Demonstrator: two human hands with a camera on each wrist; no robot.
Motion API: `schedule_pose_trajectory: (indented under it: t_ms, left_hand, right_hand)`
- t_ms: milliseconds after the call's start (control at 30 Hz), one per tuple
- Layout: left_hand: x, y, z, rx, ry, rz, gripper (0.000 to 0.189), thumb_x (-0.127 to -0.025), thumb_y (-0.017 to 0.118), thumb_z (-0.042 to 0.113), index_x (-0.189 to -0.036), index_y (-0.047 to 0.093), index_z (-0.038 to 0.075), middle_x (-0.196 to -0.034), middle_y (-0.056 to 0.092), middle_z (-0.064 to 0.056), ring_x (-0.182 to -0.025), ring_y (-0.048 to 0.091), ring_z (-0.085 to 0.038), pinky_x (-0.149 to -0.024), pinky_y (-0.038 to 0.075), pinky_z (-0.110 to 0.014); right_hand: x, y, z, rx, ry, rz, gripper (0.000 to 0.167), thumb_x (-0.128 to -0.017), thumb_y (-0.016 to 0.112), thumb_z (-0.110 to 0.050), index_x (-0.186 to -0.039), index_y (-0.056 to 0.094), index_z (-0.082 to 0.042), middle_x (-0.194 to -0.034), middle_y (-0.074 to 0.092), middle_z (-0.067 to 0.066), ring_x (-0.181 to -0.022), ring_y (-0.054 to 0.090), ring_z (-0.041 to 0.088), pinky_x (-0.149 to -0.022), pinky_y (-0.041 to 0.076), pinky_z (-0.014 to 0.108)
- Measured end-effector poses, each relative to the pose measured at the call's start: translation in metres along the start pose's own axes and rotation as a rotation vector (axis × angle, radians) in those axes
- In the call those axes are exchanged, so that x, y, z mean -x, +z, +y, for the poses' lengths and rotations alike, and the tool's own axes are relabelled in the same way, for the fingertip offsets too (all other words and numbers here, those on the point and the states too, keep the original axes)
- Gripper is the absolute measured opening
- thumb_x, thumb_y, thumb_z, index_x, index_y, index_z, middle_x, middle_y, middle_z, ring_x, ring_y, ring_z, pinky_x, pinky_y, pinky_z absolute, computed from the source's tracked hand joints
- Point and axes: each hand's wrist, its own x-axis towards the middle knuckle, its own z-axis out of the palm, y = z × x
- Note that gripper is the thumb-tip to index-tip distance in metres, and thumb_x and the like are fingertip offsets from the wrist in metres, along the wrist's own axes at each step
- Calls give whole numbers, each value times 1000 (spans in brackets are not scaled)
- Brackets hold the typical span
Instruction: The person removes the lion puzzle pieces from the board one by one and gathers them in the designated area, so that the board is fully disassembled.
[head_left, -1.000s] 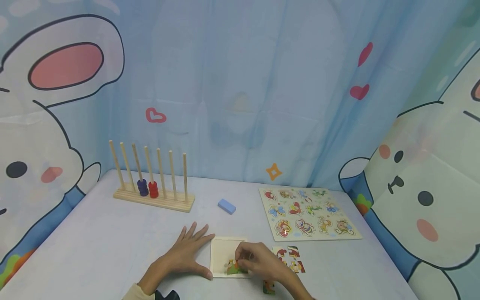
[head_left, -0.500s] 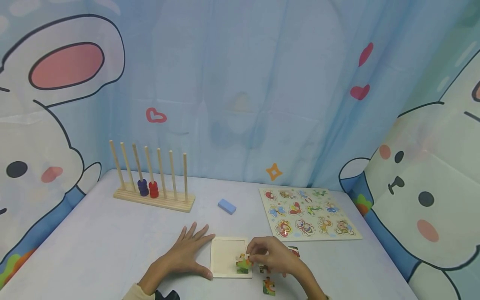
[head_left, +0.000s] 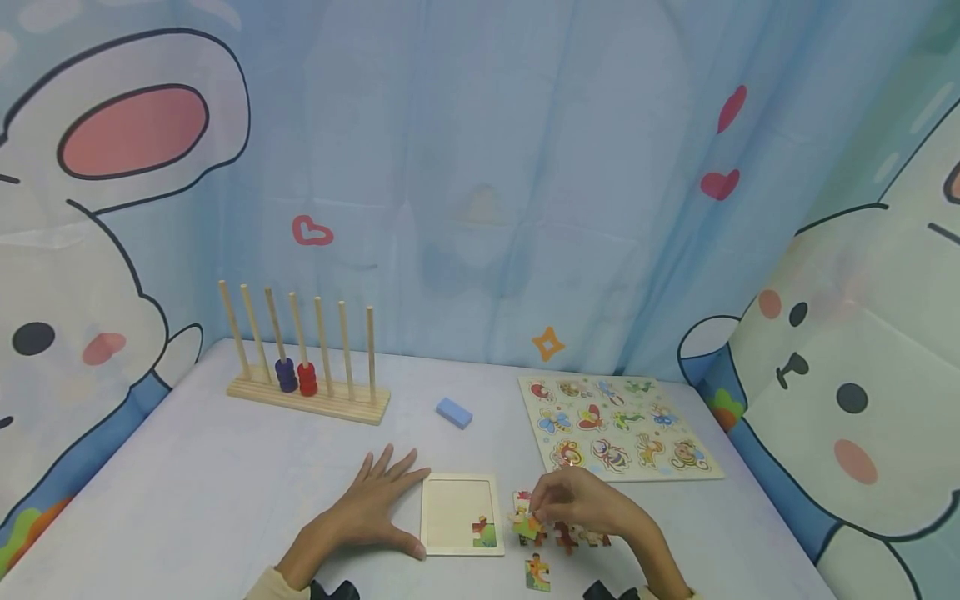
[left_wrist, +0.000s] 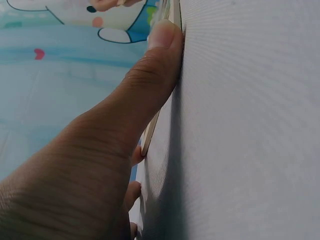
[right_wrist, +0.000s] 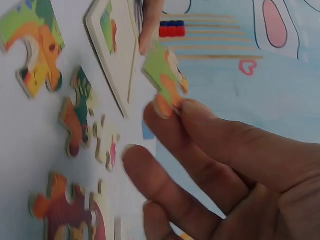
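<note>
My left hand (head_left: 378, 504) lies spread on the table, its thumb and a finger touching the left edge of a shallow wooden puzzle tray (head_left: 450, 477). In the left wrist view the thumb (left_wrist: 150, 65) presses at the tray's edge. One green puzzle piece (head_left: 483, 532) sits in the tray's lower right corner. Right of the tray, my right hand (head_left: 581, 504) pinches a green and orange puzzle piece (right_wrist: 165, 77) between thumb and index finger, held above the table. Below that hand lie several loose puzzle pieces (right_wrist: 72, 210), partly hidden in the head view. Nearer me is another loose piece (head_left: 537, 572).
A wooden peg rack (head_left: 322, 404) with blue and red beads stands at the back left. A blue block (head_left: 453, 412) lies behind the tray. An insect picture board (head_left: 630, 477) lies at the back right, just beyond my right hand. A printed curtain (head_left: 465, 167) hangs behind.
My right hand has moved right from over the tray to the loose pieces, carrying the pinched piece out. The piece in the tray's corner now shows fully. My left hand has stayed put.
</note>
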Motion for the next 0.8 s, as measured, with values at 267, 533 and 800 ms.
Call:
schedule_pose_trajectory:
  t_ms: [267,533,800]
  left_hand:
    - [0,0,0,7,-3,-4,108,-56,78,69,-144,44,18,-156,26,-14,-143,7,-48,-112,2,-66]
    - [-1,0,0,4,-11,-14,108,-56,78,70,-144,44,18,-157,26,-13,-143,7,-47,-113,1,-66]
    - [-2,1,-1,-6,-10,-12,108,-56,77,71,-145,43,19,-157,26,-12,-143,8,-47,-113,2,-66]
  right_hand:
    - [13,-10,6,19,72,-99,3,-84,65,-5,-84,67,-6,-75,66,3,-60,53,13,-51,45,24]
    - [19,-13,8,20,141,-156,8,-86,66,-10,-83,68,-3,-68,63,-2,-52,43,8,-45,33,19]
    - [20,-13,9,60,173,-139,7,-82,69,-8,-78,69,-2,-66,63,-1,-55,46,9,-50,35,20]
